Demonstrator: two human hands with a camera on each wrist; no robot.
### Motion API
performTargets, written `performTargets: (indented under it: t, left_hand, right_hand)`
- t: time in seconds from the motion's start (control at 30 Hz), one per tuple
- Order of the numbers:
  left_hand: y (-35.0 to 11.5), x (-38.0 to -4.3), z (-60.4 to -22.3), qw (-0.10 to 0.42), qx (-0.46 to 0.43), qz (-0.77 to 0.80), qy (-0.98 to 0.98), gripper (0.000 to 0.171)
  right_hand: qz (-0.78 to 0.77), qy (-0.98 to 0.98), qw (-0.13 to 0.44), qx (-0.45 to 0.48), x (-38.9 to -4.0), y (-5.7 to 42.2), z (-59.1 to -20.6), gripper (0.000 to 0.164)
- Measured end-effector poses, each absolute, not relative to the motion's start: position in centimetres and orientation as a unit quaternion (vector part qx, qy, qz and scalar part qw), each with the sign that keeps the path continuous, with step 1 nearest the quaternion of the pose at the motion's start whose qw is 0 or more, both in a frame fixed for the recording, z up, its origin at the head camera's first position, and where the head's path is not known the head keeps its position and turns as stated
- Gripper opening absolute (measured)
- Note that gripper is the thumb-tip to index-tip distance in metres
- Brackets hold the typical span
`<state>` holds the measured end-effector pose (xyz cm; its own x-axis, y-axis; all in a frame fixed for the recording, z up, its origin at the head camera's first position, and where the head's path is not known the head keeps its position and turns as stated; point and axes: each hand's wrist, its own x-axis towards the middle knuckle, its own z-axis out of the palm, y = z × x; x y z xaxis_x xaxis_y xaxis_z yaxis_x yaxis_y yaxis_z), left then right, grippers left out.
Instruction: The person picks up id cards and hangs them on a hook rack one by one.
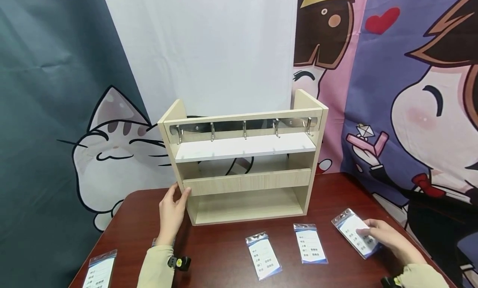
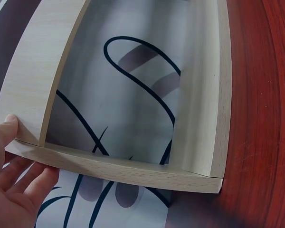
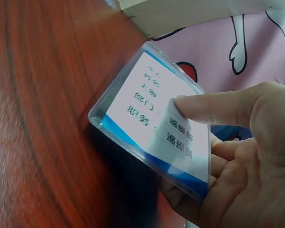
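Observation:
My left hand (image 1: pixel 172 213) grips the left side of a pale wooden shelf unit (image 1: pixel 246 184). In the left wrist view the thumb lies on the front board (image 2: pixel 38 71), with the other fingers around the outer side panel. At the right, my right hand (image 1: pixel 388 236) pinches a clear-cased ID badge (image 1: pixel 351 228), tilted just over the table. In the right wrist view its thumb presses the printed card (image 3: pixel 152 99), while the other fingers are behind the case. Two more badges lie in front of the unit, a middle badge (image 1: pixel 263 257) and a right badge (image 1: pixel 310 244).
A metal rail of several hooks (image 1: pixel 244 130) spans the unit's upper front, above a white shelf (image 1: pixel 246 147). Another badge (image 1: pixel 100 271) lies at the table's left front. One more is mostly hidden behind the left wrist. Cartoon-printed curtains hang behind the dark red table (image 1: pixel 220 255).

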<state>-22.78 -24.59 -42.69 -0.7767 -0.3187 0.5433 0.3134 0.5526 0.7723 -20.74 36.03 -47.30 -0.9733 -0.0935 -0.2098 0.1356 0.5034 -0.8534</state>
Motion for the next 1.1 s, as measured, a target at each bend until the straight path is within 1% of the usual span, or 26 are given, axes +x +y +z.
performTargets:
  t: [0.23,0.37,0.5,0.73,0.83,1.0,1.1]
  left_hand:
    - [-24.6,-22.8,-42.7,0.329,0.001,-0.479,-0.814,0.051]
    - [-24.6,-22.8,-42.7,0.331,0.002,-0.478,-0.814,0.051]
    - [-24.6,-22.7,-42.6,0.326,0.003,-0.48,-0.814,0.051]
    - [-24.7,-22.8,-42.6,0.33,0.004,-0.478,-0.814,0.05]
    - [-24.7,-22.8,-42.6,0.337,0.006,-0.471,-0.815,0.049]
    - [-24.7,-22.7,-42.6,0.334,0.008,-0.468,-0.818,0.051]
    - [-24.6,-22.7,-42.6,0.33,0.012,-0.472,-0.817,0.052]
  right_hand:
    - [-0.531,0.842,0.095,0.015,-21.0,35.1,-45.6,0.028]
    - [-0.538,0.839,0.082,0.017,-21.3,34.5,-44.3,0.035]
    - [-0.538,0.841,0.053,0.009,-21.6,33.7,-42.8,0.042]
    - [-0.561,0.828,0.006,-0.013,-21.6,32.4,-39.9,0.045]
    - [-0.58,0.814,-0.002,-0.033,-21.6,31.9,-38.6,0.04]
    - [-0.645,0.76,-0.027,-0.082,-21.7,31.2,-36.3,0.014]
    - [-0.68,0.724,-0.04,-0.108,-21.6,30.5,-34.9,0.012]
